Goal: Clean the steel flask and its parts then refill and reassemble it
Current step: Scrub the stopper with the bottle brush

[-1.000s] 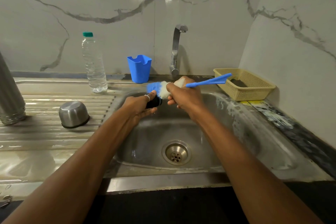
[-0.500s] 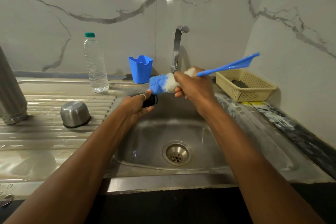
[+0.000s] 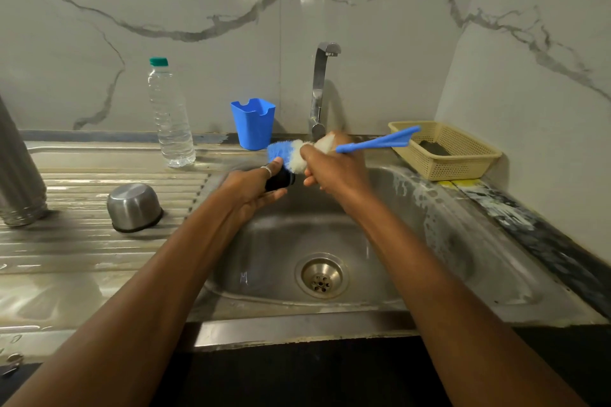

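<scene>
Steel sink (image 3: 463, 241) | left hand (image 3: 251, 188) grips black part (image 3: 279, 179) (possibly stopper) | right hand (image 3: 334, 168) grips brush (image 3: 373, 143)

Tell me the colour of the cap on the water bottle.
Green. The cap shows clearly in the head view, atop the clear bottle.

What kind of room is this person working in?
Most likely a home kitchen, at the washing-up spot: a steel sink with a ribbed draining board, a tap against marble-look wall tiles, and a brush in use.
</scene>
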Motion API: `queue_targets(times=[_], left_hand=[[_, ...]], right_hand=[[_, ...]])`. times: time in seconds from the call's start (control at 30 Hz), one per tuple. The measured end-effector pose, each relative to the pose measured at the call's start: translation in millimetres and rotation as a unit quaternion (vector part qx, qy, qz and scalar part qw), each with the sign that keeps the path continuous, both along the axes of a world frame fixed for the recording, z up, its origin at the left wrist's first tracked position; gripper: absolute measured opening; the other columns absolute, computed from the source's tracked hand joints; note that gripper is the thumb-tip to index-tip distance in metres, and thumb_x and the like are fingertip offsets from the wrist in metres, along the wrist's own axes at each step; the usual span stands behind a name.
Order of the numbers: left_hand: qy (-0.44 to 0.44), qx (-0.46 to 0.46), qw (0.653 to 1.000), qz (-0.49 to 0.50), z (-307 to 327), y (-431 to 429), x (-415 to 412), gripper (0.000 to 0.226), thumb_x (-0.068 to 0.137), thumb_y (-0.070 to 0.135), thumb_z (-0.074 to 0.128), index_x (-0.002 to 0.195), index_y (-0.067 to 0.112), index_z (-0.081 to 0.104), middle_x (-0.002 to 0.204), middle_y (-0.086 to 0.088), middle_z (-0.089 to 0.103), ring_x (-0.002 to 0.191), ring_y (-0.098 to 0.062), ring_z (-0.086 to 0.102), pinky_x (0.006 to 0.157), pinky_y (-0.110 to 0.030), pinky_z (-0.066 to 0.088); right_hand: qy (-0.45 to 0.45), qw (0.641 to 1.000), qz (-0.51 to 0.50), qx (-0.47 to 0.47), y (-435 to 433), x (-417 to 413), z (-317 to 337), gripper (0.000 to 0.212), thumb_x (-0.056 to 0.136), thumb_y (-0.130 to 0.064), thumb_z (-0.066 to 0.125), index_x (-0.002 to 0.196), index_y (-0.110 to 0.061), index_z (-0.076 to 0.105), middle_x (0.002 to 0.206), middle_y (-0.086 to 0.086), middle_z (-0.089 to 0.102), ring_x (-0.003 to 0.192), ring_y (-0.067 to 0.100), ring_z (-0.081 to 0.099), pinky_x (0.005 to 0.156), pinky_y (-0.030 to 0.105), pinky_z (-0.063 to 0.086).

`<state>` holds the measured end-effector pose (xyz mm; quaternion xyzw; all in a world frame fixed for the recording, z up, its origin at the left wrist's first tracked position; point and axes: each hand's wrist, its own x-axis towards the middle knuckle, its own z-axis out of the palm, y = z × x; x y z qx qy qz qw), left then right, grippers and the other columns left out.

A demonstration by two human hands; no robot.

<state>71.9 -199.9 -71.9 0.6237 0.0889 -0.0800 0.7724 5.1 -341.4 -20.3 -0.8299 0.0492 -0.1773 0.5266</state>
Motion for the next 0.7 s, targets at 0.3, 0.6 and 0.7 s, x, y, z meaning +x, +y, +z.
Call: queue_targets(times=[0.3, 0.6, 0.7], left_hand=[[0.006, 0.003, 1.0, 0.009, 3.0, 5.4, 0.6, 0.04, 0.088, 0.034, 0.077, 0.114, 0.006, 0.064, 0.117, -0.016, 0.068, 0.098, -0.024, 0.072, 0.072, -0.032, 0.064], [0.007, 0.018, 1.0, 0.023, -2.9, 9.4, 4.9, 0.039, 0.088, 0.033, 0.078, 0.113, 0.005, 0.065, 0.113, -0.014, 0.07, 0.091, -0.022, 0.073, 0.07, -0.032, 0.065], [-0.002, 0.035, 0.999, 0.006, -8.3, 2.0, 5.4, 0.046, 0.087, 0.034, 0.078, 0.12, 0.003, 0.067, 0.112, -0.013, 0.073, 0.09, -0.021, 0.074, 0.07, -0.03, 0.062]], right_hand=[[-0.012, 0.997, -0.022, 0.066, -10.5, -2.9, 11.9, 0.022, 0.084, -0.028, 0.063, 0.094, -0.009, 0.067, 0.068, 0.005, 0.073, 0.052, 0.015, 0.071, 0.041, 0.015, 0.04], [-0.011, 0.999, -0.007, 0.047, -4.0, -1.8, 5.3, 0.017, 0.086, -0.029, 0.063, 0.093, -0.014, 0.063, 0.076, 0.004, 0.074, 0.055, 0.015, 0.072, 0.045, 0.019, 0.042], [0.023, 0.999, 0.022, 0.018, 0.8, 2.4, -9.5, 0.02, 0.086, -0.027, 0.062, 0.099, -0.012, 0.061, 0.085, 0.006, 0.074, 0.06, 0.016, 0.073, 0.045, 0.018, 0.043]])
